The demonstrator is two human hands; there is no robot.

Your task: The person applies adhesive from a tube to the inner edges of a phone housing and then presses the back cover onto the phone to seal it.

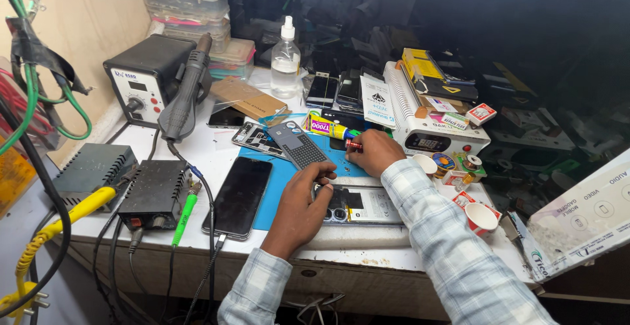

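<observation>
A crowded white workbench (197, 148) stands against a pale wall on the left, with dark cluttered shelves behind; a blue mat (282, 174) covers its middle.

The left hand (300, 203) lies palm down on the near part of the mat, its fingers curled over the end of an opened phone (364, 205) whose back is off, camera rings showing near the fingertips; the right hand (375, 151) is just beyond it, closed around a small red tool (353, 145) at the far edge of the mat. Touching that hand's far side lies a glue tube with a yellow and purple label (326, 127); to its left a grey back cover (299, 145) rests tilted on a bare phone frame (252, 136). A black phone (239, 196) lies at the left edge of the mat, a cable in its near end.

Farther right, a white machine with a small display (430, 135) carries a white leaflet, a yellow box (421, 64) and a small red-and-white carton (481, 113); two paper cups (481, 217) stand near it, their insides not clear. A clear spray bottle (285, 62) stands far centre; stacked clear plastic boxes (193, 7) of coloured parts rise far left, behind a black hot-air station (144, 76). A white printed carton (584, 220) juts in at the near right.
</observation>
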